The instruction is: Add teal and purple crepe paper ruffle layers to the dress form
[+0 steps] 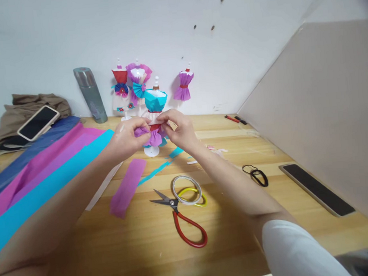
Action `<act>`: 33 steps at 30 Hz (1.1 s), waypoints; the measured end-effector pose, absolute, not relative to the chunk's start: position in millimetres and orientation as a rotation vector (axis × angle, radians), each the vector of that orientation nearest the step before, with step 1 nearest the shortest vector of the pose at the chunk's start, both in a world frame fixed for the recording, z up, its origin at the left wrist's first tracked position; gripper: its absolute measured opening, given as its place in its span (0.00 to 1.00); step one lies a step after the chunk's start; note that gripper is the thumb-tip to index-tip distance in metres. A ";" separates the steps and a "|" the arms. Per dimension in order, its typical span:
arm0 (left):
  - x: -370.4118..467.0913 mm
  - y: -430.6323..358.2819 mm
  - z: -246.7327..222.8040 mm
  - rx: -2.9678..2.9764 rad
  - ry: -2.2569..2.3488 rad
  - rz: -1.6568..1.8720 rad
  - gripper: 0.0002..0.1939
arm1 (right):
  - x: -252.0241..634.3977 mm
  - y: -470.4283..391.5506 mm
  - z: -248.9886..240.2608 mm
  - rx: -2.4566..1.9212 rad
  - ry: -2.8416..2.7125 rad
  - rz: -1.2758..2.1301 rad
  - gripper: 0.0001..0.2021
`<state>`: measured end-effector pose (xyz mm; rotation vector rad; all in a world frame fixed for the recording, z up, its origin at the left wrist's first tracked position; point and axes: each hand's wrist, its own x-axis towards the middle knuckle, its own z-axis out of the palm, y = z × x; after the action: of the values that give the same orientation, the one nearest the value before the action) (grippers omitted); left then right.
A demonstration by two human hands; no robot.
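A miniature dress form (pixel 156 100) stands on a round white base (pixel 152 152), wearing a turquoise crepe paper top, a white midsection, red bands and a purple ruffle (pixel 154 138). My left hand (pixel 130 134) pinches the purple ruffle's left side. On the other side my right hand (pixel 181 129) is closed, thumb and fingertips pressed on the dress by the red band. My fingers partly hide the skirt. Below lie open scissors (pixel 190 230) with one red and one yellow handle, and a tape roll (pixel 175 191) over the yellow one.
More dressed forms (pixel 183 86) stand along the wall. A flask (pixel 91 97), bundled brown cloth (pixel 37 102), a phone (pixel 38 123) and long crepe paper sheets (pixel 84 154) are left. Purple (pixel 127 189) and turquoise scraps lie mid-table. Black hair ties (pixel 259 177) and another phone (pixel 317 189) are right.
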<state>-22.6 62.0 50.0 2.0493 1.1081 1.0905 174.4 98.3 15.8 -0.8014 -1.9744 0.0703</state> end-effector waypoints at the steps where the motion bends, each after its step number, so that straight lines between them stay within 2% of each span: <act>1: -22.5 62.7 50.9 2.021 1.099 1.095 0.08 | 175.0 97.3 16.2 -0.793 -1.957 0.083 0.13; 7: -25.0 68.8 55.7 1.869 1.045 1.111 0.09 | 178.1 91.9 15.2 -0.667 -1.959 0.045 0.12; 12: -27.8 73.7 61.8 1.804 1.051 1.096 0.10 | 175.5 96.5 10.7 -0.768 -1.968 -0.060 0.08; 19: -30.1 67.1 62.5 1.812 1.000 1.191 0.07 | 166.1 94.7 23.4 -0.892 -1.849 0.172 0.05; 27: -39.2 55.9 46.4 1.937 1.104 1.321 0.06 | 157.7 97.7 29.3 -1.020 -1.699 0.382 0.07; 33: -34.8 45.4 33.7 1.735 1.108 0.996 0.09 | 153.1 100.3 33.2 -1.045 -1.654 0.431 0.13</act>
<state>-34.8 45.4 33.7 1.7349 1.1077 0.9957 153.1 100.3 33.2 -1.0452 -1.6543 0.4309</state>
